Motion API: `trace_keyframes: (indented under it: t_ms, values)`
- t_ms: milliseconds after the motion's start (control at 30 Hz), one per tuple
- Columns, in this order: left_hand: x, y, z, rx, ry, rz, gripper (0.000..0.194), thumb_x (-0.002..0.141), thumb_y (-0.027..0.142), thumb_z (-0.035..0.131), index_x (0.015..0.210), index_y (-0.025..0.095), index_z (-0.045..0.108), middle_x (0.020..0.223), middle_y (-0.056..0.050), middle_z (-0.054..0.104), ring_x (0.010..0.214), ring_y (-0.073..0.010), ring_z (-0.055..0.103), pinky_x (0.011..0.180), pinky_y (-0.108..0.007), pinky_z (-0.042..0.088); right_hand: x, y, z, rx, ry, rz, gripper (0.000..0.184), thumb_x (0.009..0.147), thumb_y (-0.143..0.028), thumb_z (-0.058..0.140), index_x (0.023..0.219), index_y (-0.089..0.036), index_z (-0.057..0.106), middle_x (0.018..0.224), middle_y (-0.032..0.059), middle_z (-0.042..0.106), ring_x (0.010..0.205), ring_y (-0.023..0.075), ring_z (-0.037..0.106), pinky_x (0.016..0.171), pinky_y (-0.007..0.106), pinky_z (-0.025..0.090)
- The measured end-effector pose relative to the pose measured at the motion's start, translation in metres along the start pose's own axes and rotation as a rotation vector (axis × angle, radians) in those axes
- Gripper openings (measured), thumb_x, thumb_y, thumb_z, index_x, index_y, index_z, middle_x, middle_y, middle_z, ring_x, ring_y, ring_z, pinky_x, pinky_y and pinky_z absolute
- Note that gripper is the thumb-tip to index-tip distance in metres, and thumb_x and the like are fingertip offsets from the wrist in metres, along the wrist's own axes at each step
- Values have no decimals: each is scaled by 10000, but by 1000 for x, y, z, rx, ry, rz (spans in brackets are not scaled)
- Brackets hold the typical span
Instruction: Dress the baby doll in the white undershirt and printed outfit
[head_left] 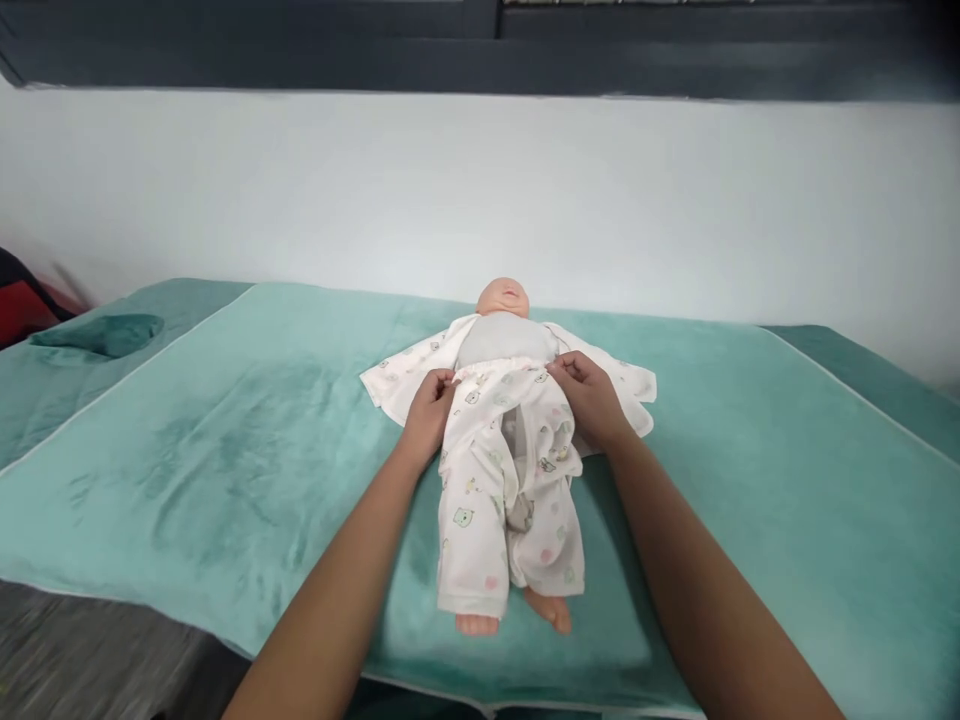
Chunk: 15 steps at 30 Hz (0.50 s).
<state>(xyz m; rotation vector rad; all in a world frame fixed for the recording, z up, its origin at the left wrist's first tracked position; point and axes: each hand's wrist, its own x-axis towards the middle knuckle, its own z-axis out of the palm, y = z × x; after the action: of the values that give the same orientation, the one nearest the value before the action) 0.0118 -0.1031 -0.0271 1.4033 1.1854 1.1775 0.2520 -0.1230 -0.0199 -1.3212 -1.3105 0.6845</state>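
A baby doll (504, 298) lies on its back, head toward the wall and feet toward me. White printed baby pants (471, 520) cover its legs, with an opening at the crotch showing grey beneath. Both feet stick out of the cuffs. My left hand (433, 410) pinches the waistband on the left side. On the right side, my right hand (589, 395) has its fingers closed on the same waistband. Under the doll a matching printed jacket (634, 380) is spread open, its sleeves out to both sides. The doll's torso looks grey.
A green plush cover (247, 430) lies over the bed, with a darker green cloth (105, 335) at the far left. Behind stands a white wall (480, 190) under a dark ledge (300, 60). A red and black item (22, 300) sits at the left edge.
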Motion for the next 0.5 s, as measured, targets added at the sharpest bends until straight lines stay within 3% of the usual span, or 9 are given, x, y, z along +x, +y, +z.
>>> trace_keyframes:
  t_ms: [100,233,300,400,500]
  values:
    - [-3,6,-2,-35,-19,-24,235,809,423,651,903,211,616,901,-6,637,843,-177,558,793,-296,441,-2,3,-9,-8,-77,-28,267,810,-487,645,819,-225,596,792,-5,605,763,174,551,747,313,445]
    - [-2,8,-3,-81,-27,42,204,803,392,667,827,207,586,1146,-38,652,1058,-208,567,953,-319,414,0,4,-17,-20,-124,-95,254,774,-457,675,775,-222,580,1240,84,597,1168,242,541,984,369,414]
    - [0,9,-2,-40,-28,48,188,830,382,632,796,214,555,1059,-27,658,1028,-205,569,933,-316,417,0,3,-16,-36,-115,-86,243,787,-436,663,754,-222,554,1314,91,579,1237,254,516,1034,393,381]
    - [9,14,1,102,14,50,172,865,369,578,790,226,520,823,7,589,854,-186,545,812,-297,420,2,1,-10,-122,-16,-82,210,829,-418,618,774,-233,533,1094,57,676,1060,240,596,959,399,415]
    - [28,20,5,209,78,82,151,881,328,547,790,229,480,761,20,529,780,-176,501,761,-290,398,12,-4,-3,-260,97,-99,215,856,-426,577,767,-246,501,773,-2,618,771,204,563,761,347,427]
